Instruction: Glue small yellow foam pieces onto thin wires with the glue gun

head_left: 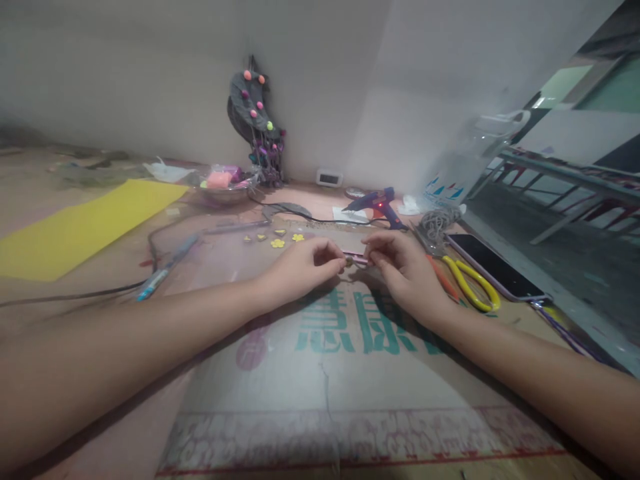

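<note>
Both my hands meet over a flattened cardboard sheet [320, 373] printed with green characters. My left hand [303, 267] is closed in a pinch, its fingertips on a small dark piece at the end of a thin pink stick [356, 257]. My right hand [403, 267] is closed round the other end of that stick. Several small yellow flower cutouts [278, 243] lie just beyond my left hand.
A blue glue gun [377, 203] with a red light stands behind my hands. Yellow-handled scissors [470, 283], a phone [495, 267] and a coil of twine [437, 221] lie right. A yellow sheet [85, 227], a pen [160, 275], a bowl [225, 187] and a dark hanging ornament [255, 113] sit left and back.
</note>
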Available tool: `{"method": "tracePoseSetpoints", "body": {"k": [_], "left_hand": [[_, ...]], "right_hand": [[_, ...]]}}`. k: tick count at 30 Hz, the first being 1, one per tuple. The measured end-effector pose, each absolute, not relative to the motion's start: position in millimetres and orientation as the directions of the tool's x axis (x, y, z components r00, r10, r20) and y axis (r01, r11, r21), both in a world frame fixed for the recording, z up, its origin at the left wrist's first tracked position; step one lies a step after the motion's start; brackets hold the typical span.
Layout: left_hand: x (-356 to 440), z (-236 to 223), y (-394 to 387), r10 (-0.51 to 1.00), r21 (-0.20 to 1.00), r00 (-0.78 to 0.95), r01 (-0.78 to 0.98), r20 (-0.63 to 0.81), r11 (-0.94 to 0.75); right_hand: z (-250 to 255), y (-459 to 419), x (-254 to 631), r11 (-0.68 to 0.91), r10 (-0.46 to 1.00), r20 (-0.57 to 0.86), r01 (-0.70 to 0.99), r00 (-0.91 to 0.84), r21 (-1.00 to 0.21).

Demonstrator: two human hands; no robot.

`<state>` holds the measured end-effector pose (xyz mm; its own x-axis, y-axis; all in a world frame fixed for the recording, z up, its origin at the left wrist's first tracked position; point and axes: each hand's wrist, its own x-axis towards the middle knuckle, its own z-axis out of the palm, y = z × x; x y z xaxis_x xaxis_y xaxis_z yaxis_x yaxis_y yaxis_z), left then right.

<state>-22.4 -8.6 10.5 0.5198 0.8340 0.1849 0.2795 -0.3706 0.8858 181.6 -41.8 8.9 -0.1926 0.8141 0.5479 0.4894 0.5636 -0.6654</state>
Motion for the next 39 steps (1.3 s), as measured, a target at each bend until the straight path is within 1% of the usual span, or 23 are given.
{"method": "tracePoseSetpoints", "body": {"k": [4, 9, 13, 15, 19, 21, 23, 26, 28, 32, 39], "left_hand": [[-22.3, 10.5, -9.5, 0.836, 0.889, 0.519, 0.278, 0.18, -0.364], [-22.0, 10.4, -9.8, 0.833, 0.889, 0.52, 0.27, 0.188, -0.369], [-22.2, 11.0, -9.7, 0.829, 0.882, 0.524, 0.277, 0.195, -0.382], [-22.4, 11.5, -9.9, 0.83, 0.879, 0.521, 0.281, 0.197, -0.385], [-22.7, 12.1, -10.4, 0.836, 0.88, 0.515, 0.287, 0.192, -0.379], [-22.6, 12.1, -10.4, 0.841, 0.876, 0.506, 0.298, 0.191, -0.379], [-22.3, 11.8, -10.1, 0.841, 0.87, 0.502, 0.304, 0.2, -0.388], [-21.9, 11.1, -9.7, 0.838, 0.868, 0.503, 0.297, 0.211, -0.397], [-21.8, 10.6, -9.9, 0.838, 0.873, 0.502, 0.287, 0.212, -0.393], [-22.1, 11.5, -11.2, 0.836, 0.874, 0.507, 0.287, 0.208, -0.391], [-21.3, 15.9, -13.4, 0.822, 0.87, 0.536, 0.294, 0.192, -0.395]], "right_hand": [[8.3, -40.3, 182.6, 0.576, 0.803, 0.562, 0.501, -0.199, -0.646], [10.6, -42.9, 182.0, 0.528, 0.821, 0.546, 0.581, -0.165, -0.619], [14.8, -44.9, 180.3, 0.426, 0.877, 0.459, 0.669, -0.142, -0.609], [16.3, -44.0, 179.6, 0.421, 0.886, 0.428, 0.693, -0.177, -0.585], [16.6, -40.1, 179.3, 0.49, 0.861, 0.422, 0.682, -0.284, -0.542], [16.7, -40.0, 178.6, 0.457, 0.882, 0.387, 0.684, -0.268, -0.568], [17.6, -41.8, 176.7, 0.384, 0.92, 0.324, 0.67, -0.221, -0.636], [19.4, -45.1, 173.0, 0.288, 0.958, 0.214, 0.603, -0.193, -0.744], [19.5, -45.6, 171.5, 0.267, 0.962, 0.18, 0.563, -0.205, -0.782], [17.4, -43.3, 172.0, 0.263, 0.959, 0.167, 0.504, -0.228, -0.823], [20.3, -44.5, 172.2, 0.241, 0.968, 0.163, 0.526, -0.191, -0.815]]}}
